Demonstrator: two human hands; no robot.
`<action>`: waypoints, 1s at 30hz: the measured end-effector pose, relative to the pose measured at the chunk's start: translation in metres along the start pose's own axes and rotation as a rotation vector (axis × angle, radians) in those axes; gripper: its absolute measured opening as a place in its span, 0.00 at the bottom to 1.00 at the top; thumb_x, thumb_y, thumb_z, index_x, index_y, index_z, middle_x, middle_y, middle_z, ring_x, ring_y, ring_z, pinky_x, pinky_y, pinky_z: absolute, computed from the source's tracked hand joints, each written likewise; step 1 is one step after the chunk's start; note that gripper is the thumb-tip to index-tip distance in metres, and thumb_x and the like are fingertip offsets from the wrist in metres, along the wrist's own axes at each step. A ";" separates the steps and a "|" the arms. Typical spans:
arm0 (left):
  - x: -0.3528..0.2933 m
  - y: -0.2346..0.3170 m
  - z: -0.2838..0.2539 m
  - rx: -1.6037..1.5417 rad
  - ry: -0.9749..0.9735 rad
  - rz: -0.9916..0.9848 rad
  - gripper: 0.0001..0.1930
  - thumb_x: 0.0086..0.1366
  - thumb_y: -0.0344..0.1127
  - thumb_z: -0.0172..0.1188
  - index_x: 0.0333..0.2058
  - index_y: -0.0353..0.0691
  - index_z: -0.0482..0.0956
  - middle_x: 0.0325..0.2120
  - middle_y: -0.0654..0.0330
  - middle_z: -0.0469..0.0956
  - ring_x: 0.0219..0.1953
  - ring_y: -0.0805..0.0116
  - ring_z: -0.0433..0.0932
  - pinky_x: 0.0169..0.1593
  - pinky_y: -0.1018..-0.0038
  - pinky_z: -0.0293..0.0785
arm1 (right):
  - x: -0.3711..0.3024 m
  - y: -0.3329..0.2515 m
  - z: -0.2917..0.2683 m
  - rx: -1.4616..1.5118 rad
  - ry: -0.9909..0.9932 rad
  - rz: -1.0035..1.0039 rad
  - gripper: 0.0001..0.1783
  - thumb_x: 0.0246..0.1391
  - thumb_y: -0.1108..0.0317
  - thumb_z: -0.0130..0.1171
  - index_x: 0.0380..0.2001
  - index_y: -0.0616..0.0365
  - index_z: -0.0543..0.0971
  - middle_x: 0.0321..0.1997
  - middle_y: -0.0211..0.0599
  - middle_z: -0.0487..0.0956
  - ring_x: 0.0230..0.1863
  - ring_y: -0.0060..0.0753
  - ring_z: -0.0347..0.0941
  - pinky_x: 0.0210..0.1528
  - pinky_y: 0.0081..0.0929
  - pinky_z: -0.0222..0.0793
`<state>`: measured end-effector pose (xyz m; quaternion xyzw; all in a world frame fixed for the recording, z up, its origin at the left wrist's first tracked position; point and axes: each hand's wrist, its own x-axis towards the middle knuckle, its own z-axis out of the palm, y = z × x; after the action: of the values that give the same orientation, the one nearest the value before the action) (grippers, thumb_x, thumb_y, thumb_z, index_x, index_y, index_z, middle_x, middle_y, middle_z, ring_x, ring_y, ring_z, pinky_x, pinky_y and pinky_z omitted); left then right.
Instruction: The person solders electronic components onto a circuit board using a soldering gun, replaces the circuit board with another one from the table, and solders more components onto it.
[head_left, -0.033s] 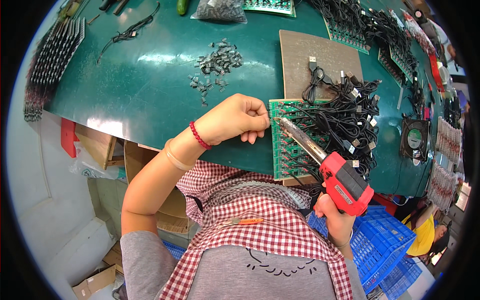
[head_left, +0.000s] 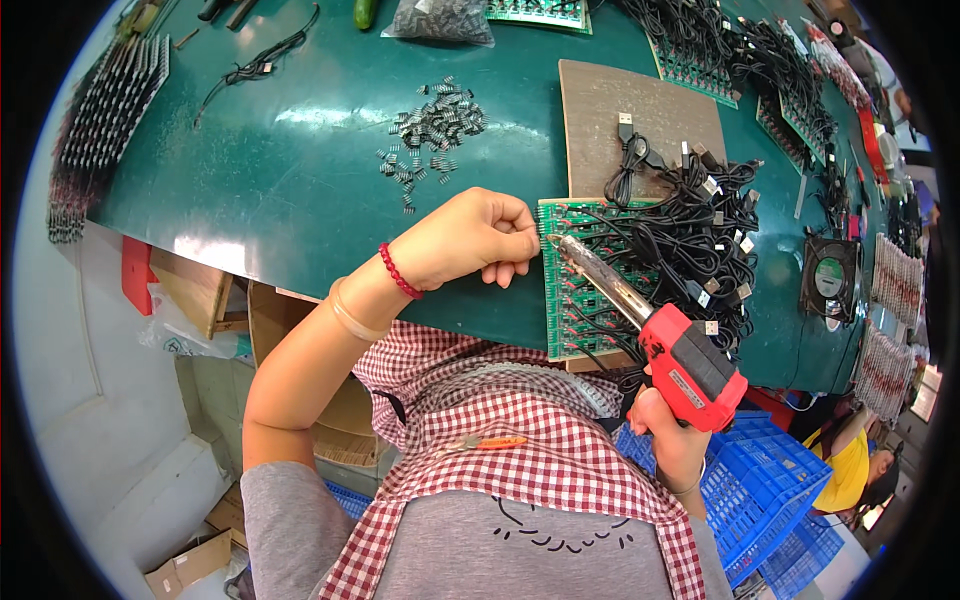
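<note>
My right hand (head_left: 672,432) grips a red soldering iron (head_left: 688,372), its tip at the left edge of the green circuit-board panel (head_left: 555,325) on the bench (head_left: 320,185). My left hand (head_left: 470,240) is pinched closed beside that edge; I cannot tell whether it holds anything.

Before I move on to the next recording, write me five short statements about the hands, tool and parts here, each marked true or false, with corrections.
1. The right hand grips a red-and-black soldering iron. True.
2. The soldering iron's tip is over the pile of small dark parts. False: it is at the left edge of the green circuit board.
3. The left hand has a red bracelet on its wrist. True.
4. The pile of small dark parts lies right of the brown board. False: it lies left of the brown board.
5. Black cables lie partly over the green circuit board. True.
</note>
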<state>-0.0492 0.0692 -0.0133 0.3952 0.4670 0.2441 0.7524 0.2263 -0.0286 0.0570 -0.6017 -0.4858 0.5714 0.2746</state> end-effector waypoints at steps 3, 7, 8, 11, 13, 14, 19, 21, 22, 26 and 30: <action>0.001 0.000 0.000 -0.002 -0.005 0.004 0.05 0.58 0.29 0.54 0.27 0.34 0.74 0.20 0.62 0.76 0.19 0.82 0.72 0.21 0.86 0.66 | 0.001 0.000 0.000 -0.011 0.003 0.011 0.14 0.50 0.77 0.52 0.41 0.70 0.68 0.17 0.34 0.68 0.17 0.23 0.63 0.21 0.22 0.61; 0.001 0.000 0.000 0.001 -0.003 0.003 0.04 0.57 0.29 0.54 0.26 0.35 0.73 0.20 0.63 0.76 0.18 0.82 0.72 0.21 0.86 0.66 | 0.001 0.002 -0.003 -0.145 -0.027 -0.050 0.12 0.49 0.78 0.51 0.38 0.69 0.68 0.16 0.34 0.68 0.16 0.23 0.63 0.22 0.22 0.61; 0.001 -0.001 0.000 0.000 -0.001 0.003 0.04 0.57 0.29 0.54 0.26 0.35 0.73 0.20 0.63 0.76 0.18 0.82 0.72 0.21 0.86 0.66 | 0.001 0.001 -0.003 -0.151 -0.053 -0.005 0.12 0.48 0.78 0.51 0.38 0.69 0.68 0.16 0.34 0.68 0.16 0.23 0.63 0.22 0.22 0.61; 0.001 0.000 0.001 0.000 0.009 0.000 0.04 0.57 0.29 0.54 0.26 0.35 0.73 0.20 0.63 0.76 0.18 0.82 0.72 0.21 0.86 0.66 | -0.001 0.009 -0.008 -0.204 -0.061 -0.108 0.12 0.48 0.78 0.51 0.38 0.68 0.68 0.15 0.34 0.68 0.16 0.23 0.63 0.22 0.22 0.61; 0.002 -0.002 0.001 0.005 0.015 -0.002 0.04 0.57 0.29 0.54 0.25 0.35 0.73 0.19 0.63 0.75 0.18 0.82 0.72 0.21 0.86 0.66 | -0.001 -0.001 -0.002 -0.114 -0.022 -0.059 0.13 0.48 0.78 0.51 0.39 0.68 0.68 0.15 0.34 0.68 0.16 0.23 0.63 0.21 0.22 0.61; 0.002 -0.002 0.001 0.004 0.015 -0.002 0.04 0.57 0.29 0.54 0.25 0.35 0.73 0.19 0.63 0.75 0.18 0.82 0.72 0.21 0.86 0.66 | 0.000 -0.004 0.001 -0.023 0.018 -0.011 0.13 0.48 0.78 0.50 0.39 0.69 0.68 0.15 0.34 0.68 0.16 0.23 0.62 0.21 0.22 0.61; 0.000 -0.001 0.001 0.002 0.020 -0.002 0.04 0.57 0.29 0.54 0.25 0.35 0.73 0.19 0.64 0.75 0.18 0.82 0.71 0.21 0.86 0.65 | 0.000 -0.007 0.006 0.013 0.059 0.027 0.15 0.48 0.79 0.50 0.41 0.69 0.68 0.16 0.34 0.68 0.16 0.23 0.62 0.21 0.21 0.60; 0.000 -0.002 0.001 0.006 0.025 -0.001 0.04 0.57 0.29 0.54 0.25 0.35 0.73 0.19 0.64 0.75 0.18 0.82 0.71 0.21 0.86 0.65 | 0.000 -0.007 0.006 0.003 0.054 0.039 0.16 0.48 0.79 0.50 0.43 0.69 0.67 0.16 0.34 0.68 0.16 0.23 0.62 0.21 0.21 0.60; 0.001 -0.002 0.001 0.011 0.029 -0.002 0.04 0.56 0.29 0.54 0.25 0.35 0.73 0.19 0.64 0.75 0.18 0.82 0.71 0.21 0.86 0.65 | -0.001 -0.007 0.006 -0.005 0.052 0.018 0.12 0.48 0.79 0.50 0.39 0.69 0.69 0.16 0.34 0.68 0.16 0.23 0.62 0.21 0.21 0.60; 0.001 -0.002 0.002 0.015 0.042 -0.004 0.04 0.57 0.29 0.54 0.25 0.35 0.73 0.19 0.64 0.75 0.18 0.82 0.71 0.21 0.86 0.65 | -0.001 -0.003 0.005 -0.103 0.067 -0.012 0.01 0.46 0.78 0.50 0.24 0.66 0.71 0.15 0.33 0.68 0.16 0.23 0.62 0.20 0.21 0.59; -0.001 -0.001 0.003 0.016 0.050 0.001 0.04 0.56 0.29 0.54 0.25 0.36 0.73 0.19 0.65 0.74 0.18 0.83 0.71 0.20 0.86 0.65 | -0.003 0.004 0.001 -0.125 0.063 -0.064 0.06 0.45 0.78 0.50 0.17 0.64 0.69 0.15 0.34 0.67 0.16 0.23 0.62 0.20 0.21 0.59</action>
<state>-0.0471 0.0671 -0.0130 0.3954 0.4873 0.2505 0.7371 0.2273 -0.0333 0.0547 -0.6196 -0.5306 0.5117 0.2695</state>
